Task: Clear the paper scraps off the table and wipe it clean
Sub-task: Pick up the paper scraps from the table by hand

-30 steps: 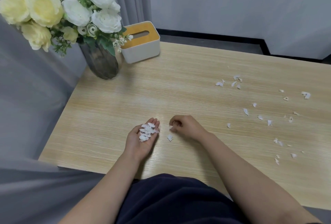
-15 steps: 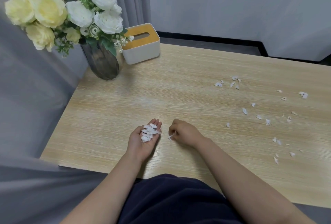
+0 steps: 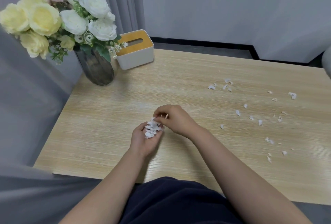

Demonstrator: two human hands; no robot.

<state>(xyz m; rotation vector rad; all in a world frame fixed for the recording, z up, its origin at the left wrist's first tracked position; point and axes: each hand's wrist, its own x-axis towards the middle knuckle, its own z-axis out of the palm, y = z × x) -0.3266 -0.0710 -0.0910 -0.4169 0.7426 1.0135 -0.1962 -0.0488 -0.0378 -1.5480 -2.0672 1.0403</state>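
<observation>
Here, left hand (image 3: 143,140) palm up above the near-middle of the wooden table (image 3: 111,119), fingers gently cupped under a heap of white paper scraps (image 3: 152,128). Right hand (image 3: 174,118) just beside it and partly over the heap, fingertips (image 3: 158,115) bunched together at the top of the pile, touching the uppermost pieces; cannot tell whether a separate scrap sits pinched between them. Both forearms bare, reaching in from the near edge over a dark navy garment (image 3: 175,204).

Further off to the right — loose scraps (image 3: 250,116) strewn across the tabletop, well apart from the hands: a small cluster toward the far side (image 3: 220,84), single bits in the middle, a few more near the front right (image 3: 268,157).

At the far left corner, a dark glass vase (image 3: 97,69) upright, filled with yellow, white and pink flowers (image 3: 59,19). Just beside it — a white tissue box with a tan slotted lid (image 3: 136,51). Grey curtain (image 3: 26,98) along the left, grey wall (image 3: 232,8) behind.
</observation>
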